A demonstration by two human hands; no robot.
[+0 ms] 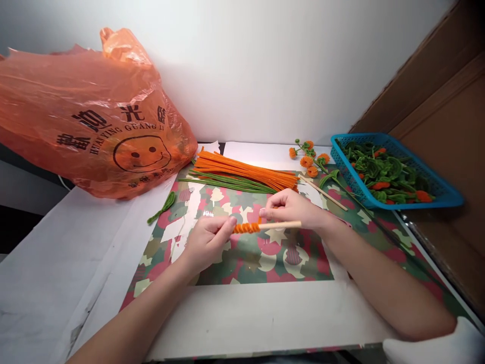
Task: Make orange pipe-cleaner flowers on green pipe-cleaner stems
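My left hand (207, 237) is closed, pinching the left end of a thin wooden stick (282, 224) that lies level above a camouflage-patterned mat (250, 258). An orange pipe cleaner (247, 228) is coiled tightly round the stick between both hands. My right hand (293, 207) is closed too, its thumb and fingers pinching the free end of the orange pipe cleaner just above the stick.
A bundle of orange pipe cleaners (246, 172) lies on green ones (227, 183) behind the hands. A second stick (322, 192), small orange flowers (308, 159), a blue basket (447, 194) of finished pieces, a loose green piece (163, 207) and a large orange plastic bag (87, 116) surround them.
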